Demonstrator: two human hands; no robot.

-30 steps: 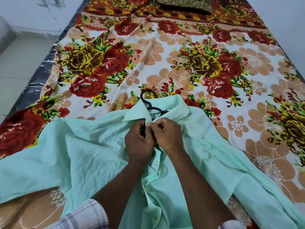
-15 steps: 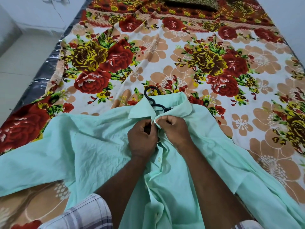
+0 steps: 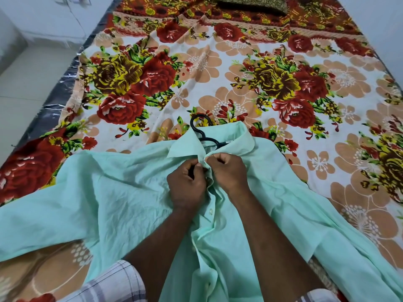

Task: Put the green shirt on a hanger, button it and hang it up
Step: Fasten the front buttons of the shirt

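Note:
The mint green shirt (image 3: pixel 113 199) lies spread front-up on the flowered bed sheet. A black hanger (image 3: pixel 201 132) sits inside it, its hook sticking out above the collar. My left hand (image 3: pixel 187 185) pinches the left edge of the shirt's front just under the collar. My right hand (image 3: pixel 229 171) pinches the right edge against it, fingertips meeting at the top button. A white button (image 3: pixel 210 211) shows lower on the placket, and the front below it gapes open.
The bed sheet (image 3: pixel 218 68) with red and yellow roses covers the mattress. A dark patterned pillow (image 3: pixel 250 3) lies at the far end. The bed's plastic-wrapped edge (image 3: pixel 54 92) and the pale floor (image 3: pixel 26 79) are on the left. A checked garment (image 3: pixel 109 282) is near me.
Both hands stay at the collar, working the top of the placket; my fingers shifted slightly up toward the collar. The view has tilted a little.

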